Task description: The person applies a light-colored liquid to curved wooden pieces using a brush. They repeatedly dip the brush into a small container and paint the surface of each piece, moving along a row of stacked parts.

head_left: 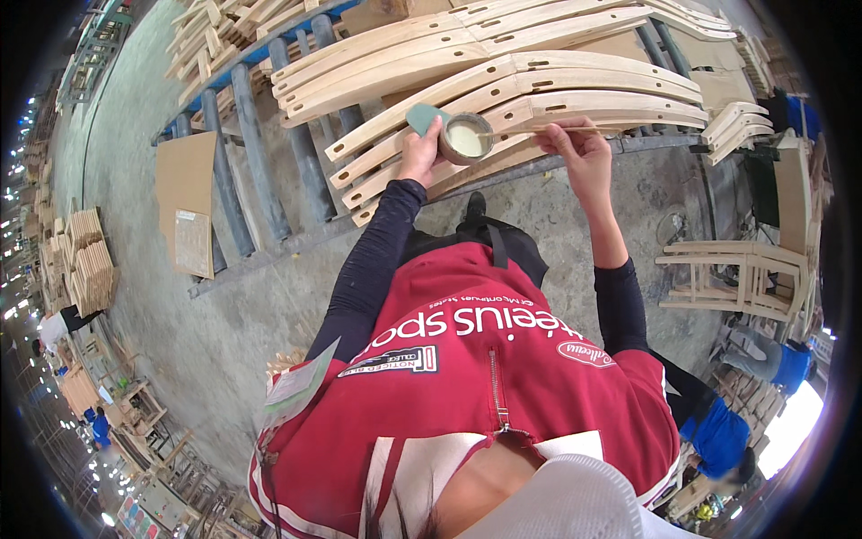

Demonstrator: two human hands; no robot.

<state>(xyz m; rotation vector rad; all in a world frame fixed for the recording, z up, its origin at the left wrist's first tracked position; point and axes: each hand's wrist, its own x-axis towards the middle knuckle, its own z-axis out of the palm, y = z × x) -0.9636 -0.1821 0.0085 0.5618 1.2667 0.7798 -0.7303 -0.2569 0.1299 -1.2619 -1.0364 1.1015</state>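
My left hand [419, 157] is closed around a small round cup [489, 146] of creamy white liquid. A flat green piece [422, 118], whose kind I cannot make out, sticks up by the thumb of that same hand. Between the thumb and fingers of my right hand [582, 163] is a thin wooden stick [519, 132]. Its far end reaches over the cup's rim to the liquid. Just beyond both hands lie several long, bent wooden slats [485, 97] with slots cut in them, side by side.
A roller conveyor [256, 153] with a blue edge carries the slats. Cardboard [187, 180] leans on its left part. Small wood pieces [215, 36] are heaped behind. Wooden frames [741, 274] stand to the right, and a person in blue [718, 440] is at the lower right.
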